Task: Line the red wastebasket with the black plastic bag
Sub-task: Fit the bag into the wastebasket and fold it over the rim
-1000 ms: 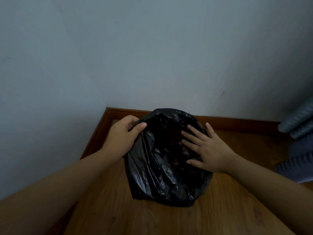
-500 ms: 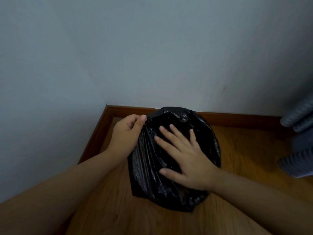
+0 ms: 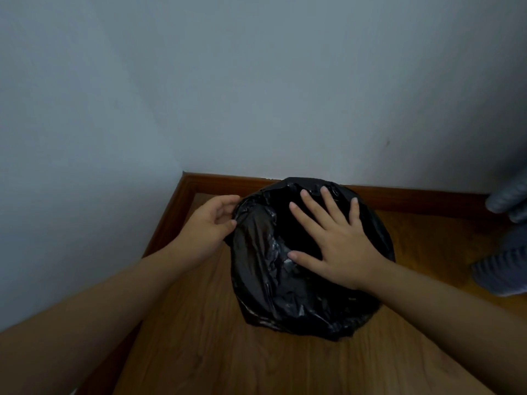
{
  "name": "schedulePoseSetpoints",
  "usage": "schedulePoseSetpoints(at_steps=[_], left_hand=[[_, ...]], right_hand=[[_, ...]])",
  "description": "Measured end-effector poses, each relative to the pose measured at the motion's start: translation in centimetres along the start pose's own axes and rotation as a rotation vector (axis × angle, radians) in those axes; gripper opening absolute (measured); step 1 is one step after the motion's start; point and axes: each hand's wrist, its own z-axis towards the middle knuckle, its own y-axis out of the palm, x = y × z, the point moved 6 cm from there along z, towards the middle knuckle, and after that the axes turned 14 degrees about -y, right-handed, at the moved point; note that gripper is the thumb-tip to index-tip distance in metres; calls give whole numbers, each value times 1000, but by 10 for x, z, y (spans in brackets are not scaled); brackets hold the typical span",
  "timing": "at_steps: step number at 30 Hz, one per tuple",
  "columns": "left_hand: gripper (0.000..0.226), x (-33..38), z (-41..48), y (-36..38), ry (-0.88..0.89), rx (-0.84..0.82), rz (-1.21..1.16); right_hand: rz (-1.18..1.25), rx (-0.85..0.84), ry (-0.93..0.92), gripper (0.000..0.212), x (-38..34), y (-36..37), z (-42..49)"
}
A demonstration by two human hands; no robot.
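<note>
The black plastic bag (image 3: 273, 283) is draped over a round bin on the wooden floor in the room's corner. It covers the bin entirely, so none of the red wastebasket shows. My left hand (image 3: 209, 223) holds the bag's left edge, fingers curled and thumb against the plastic. My right hand (image 3: 336, 240) lies flat over the bag's mouth with its fingers spread and straight, reaching toward the far rim.
Two pale walls (image 3: 256, 95) meet just behind the bin, with a wooden skirting board (image 3: 216, 182) along their base. Grey ribbed fabric (image 3: 504, 252) hangs at the right edge. Wooden floor (image 3: 214, 352) stretches toward me.
My right hand has slid from the bag's right side across its mouth toward the far rim. My left hand has stayed at the left edge. The bag's opening looks rounder and wider.
</note>
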Motion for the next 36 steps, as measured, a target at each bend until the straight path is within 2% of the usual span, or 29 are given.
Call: schedulePoseSetpoints(at_steps=[2, 5, 8, 9, 12, 16, 21, 24, 28, 31, 36], left_hand=[[37, 2, 3, 0, 36, 57, 105], [32, 2, 4, -5, 100, 239, 368], [11, 4, -5, -13, 137, 412, 482], [4, 5, -9, -13, 139, 417, 465], [21, 8, -15, 0, 82, 323, 441], [37, 10, -13, 15, 11, 327, 710], [19, 4, -8, 3, -22, 367, 663], [15, -6, -6, -2, -82, 324, 542], [20, -18, -1, -11, -106, 286, 388], [23, -26, 0, -17, -140, 309, 438], [32, -31, -4, 1, -99, 184, 612]], right_hand=[[-67, -6, 7, 79, 6, -2, 0], [-109, -34, 57, 83, 17, -6, -3], [-121, -68, 111, 87, 27, -6, -5], [-114, -73, 124, 87, 29, -6, -5], [-100, -98, 161, 87, 33, -5, -7], [-106, -127, 194, 84, 36, -5, -7], [-27, -113, 237, 86, 44, -8, -12], [70, -74, 272, 84, 48, -12, -16], [160, 38, 291, 72, 52, -19, -16], [278, 137, 328, 63, 56, -22, -16], [378, 247, 406, 53, 63, -24, -24]])
